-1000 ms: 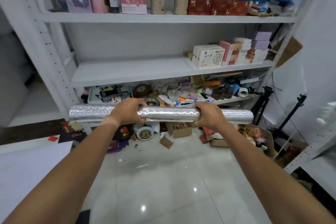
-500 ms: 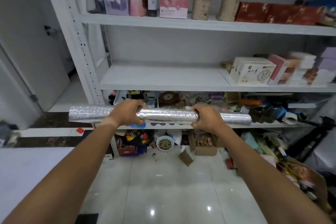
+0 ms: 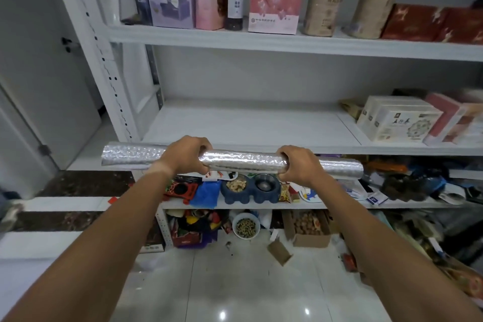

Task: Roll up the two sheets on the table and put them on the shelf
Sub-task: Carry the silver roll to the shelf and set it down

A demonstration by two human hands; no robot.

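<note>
Head view logged: left hand point(image 3: 186, 155) and right hand point(image 3: 300, 165) each wrapped around the rolled silver sheet point(image 3: 243, 161), held level before the bare middle shelf point(image 3: 248, 125); I judged it light, crushable, slippery, best gripped spaced either side of centre.

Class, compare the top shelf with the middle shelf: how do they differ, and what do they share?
The top shelf is packed with boxes along all its visible length; the middle shelf is bare on its left and holds boxes only at its right. The silver roll, gripped by both hands, is level with the middle shelf, well below the top shelf. Both are white.
</note>
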